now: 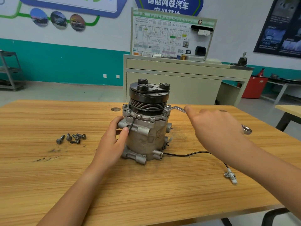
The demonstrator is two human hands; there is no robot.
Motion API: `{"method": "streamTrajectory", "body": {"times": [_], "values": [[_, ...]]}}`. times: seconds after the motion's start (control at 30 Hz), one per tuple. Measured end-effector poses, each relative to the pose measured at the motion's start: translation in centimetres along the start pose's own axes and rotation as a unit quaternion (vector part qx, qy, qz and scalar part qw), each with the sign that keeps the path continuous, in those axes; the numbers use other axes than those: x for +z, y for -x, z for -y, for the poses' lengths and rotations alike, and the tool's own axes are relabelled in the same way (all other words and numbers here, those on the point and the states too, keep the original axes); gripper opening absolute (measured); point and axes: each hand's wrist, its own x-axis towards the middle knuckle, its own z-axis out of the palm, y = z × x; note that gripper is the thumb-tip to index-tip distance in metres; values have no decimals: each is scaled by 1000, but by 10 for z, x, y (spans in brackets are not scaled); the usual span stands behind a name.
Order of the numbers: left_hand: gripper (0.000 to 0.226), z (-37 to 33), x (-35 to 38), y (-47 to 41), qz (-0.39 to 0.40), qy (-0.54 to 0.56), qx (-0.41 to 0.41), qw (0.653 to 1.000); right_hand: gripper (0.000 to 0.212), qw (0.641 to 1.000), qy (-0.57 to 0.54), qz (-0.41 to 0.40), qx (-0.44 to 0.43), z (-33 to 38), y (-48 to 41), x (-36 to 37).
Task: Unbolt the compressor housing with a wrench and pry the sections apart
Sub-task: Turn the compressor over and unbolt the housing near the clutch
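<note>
A blue sign (168,4) on the back wall (105,36) carries large white Chinese characters. Its upper line reads 智能网联汽车. Only the top of its lower line shows above the board in front, and it looks like 实训基地.

The white training board (172,36) stands on a cabinet (171,85) beyond the counter's (65,160) far edge. Its green header strip has pale writing too blurred to read. Below the strip, above the wiring diagram, the letters "HV" (173,25) are legible; the small characters after them are not.

A dark poster (280,26) at the right bears text too small to read. A stamped plate (160,133) on the compressor housing (141,142) is illegible.
</note>
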Motion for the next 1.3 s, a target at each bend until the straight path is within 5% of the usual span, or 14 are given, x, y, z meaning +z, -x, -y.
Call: {"method": "streamTrajectory", "body": {"times": [0.2, 0.63, 1.0, 1.3], "values": [[32, 0, 0, 1, -1, -1, 1, 1000, 53, 997, 19, 13, -73, 15, 0, -6], [31, -1, -1, 1, 3, -4, 7, 1000, 60, 999, -16, -35, 22, -10, 1, 2], [31, 2, 0, -1, -4, -11, 7, 1000, 43, 991, 90, 24, -94, 9, -4, -12], [34, 3, 1, -2, -6, -16, 25, 1000, 39, 993, 26, -61, -96, -36, -56, 34]]}}
